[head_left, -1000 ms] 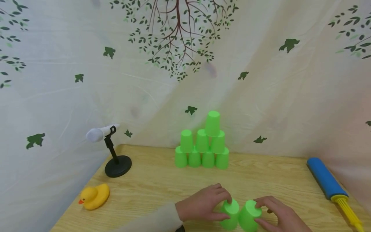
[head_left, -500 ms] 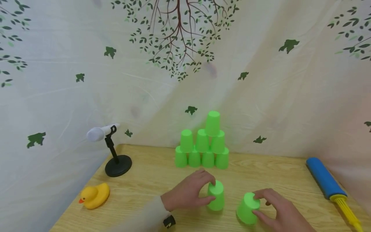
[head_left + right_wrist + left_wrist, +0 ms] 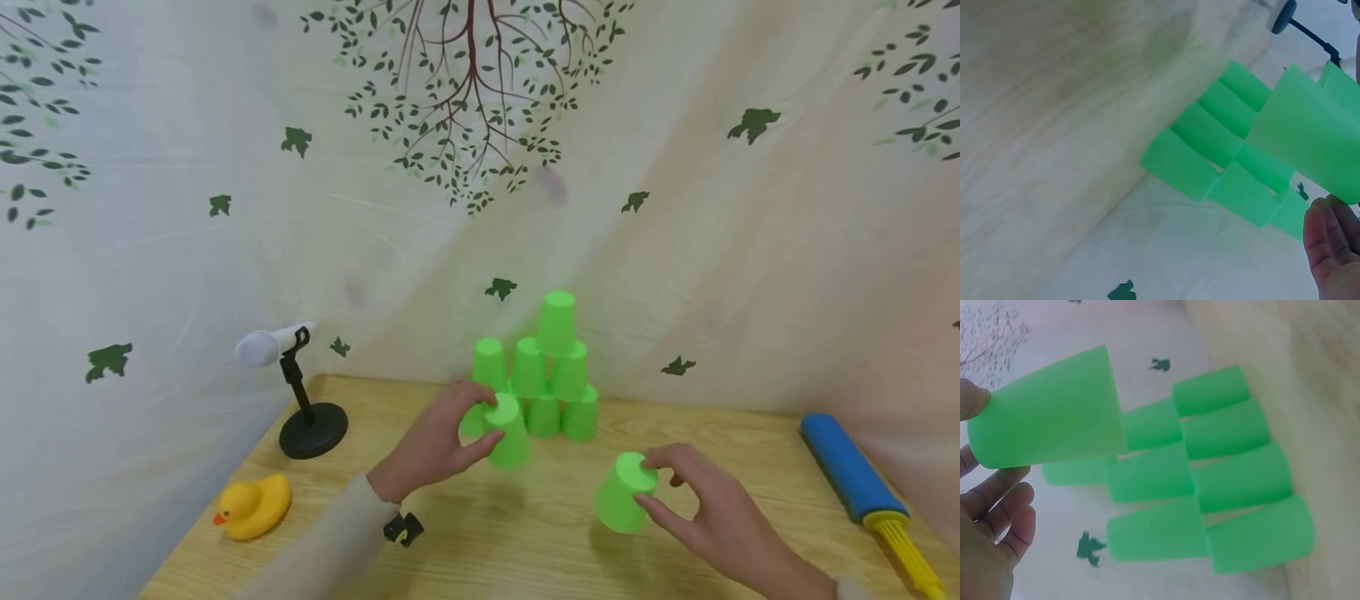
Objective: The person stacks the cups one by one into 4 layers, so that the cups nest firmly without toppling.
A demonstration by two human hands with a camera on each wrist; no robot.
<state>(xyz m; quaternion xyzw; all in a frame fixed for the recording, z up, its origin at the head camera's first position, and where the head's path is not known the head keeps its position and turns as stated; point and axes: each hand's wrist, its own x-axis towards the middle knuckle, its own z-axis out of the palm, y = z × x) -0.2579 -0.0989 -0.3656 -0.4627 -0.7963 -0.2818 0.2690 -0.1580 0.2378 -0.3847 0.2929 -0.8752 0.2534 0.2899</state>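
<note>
My left hand [image 3: 438, 437] pinches an upside-down green cup [image 3: 508, 433] near its closed end, in front of the stack. In the left wrist view this held cup [image 3: 1054, 412] is apart from the stacked ones. Farther right, my right hand [image 3: 712, 508] grips another upside-down green cup [image 3: 621, 498], tilted a little and raised off the table. The right wrist view shows that cup [image 3: 1310, 134] close up. Behind them stands a pyramid of green cups [image 3: 570, 371]: several in the bottom row, three in the middle, one on top at the right. My left hand and its cup partly cover its left side.
A yellow rubber duck [image 3: 255, 507] sits at the table's left. Behind it stands a microphone [image 3: 273, 343] on a black desk stand [image 3: 313, 432]. A blue and yellow hand pump [image 3: 855, 467] lies along the right edge. A patterned cloth [image 3: 420, 275] hangs behind the wooden table [image 3: 712, 425].
Both cups were side by side near the front. My left hand has carried its cup forward and left to the stack; my right hand has lifted its cup and moved slightly forward.
</note>
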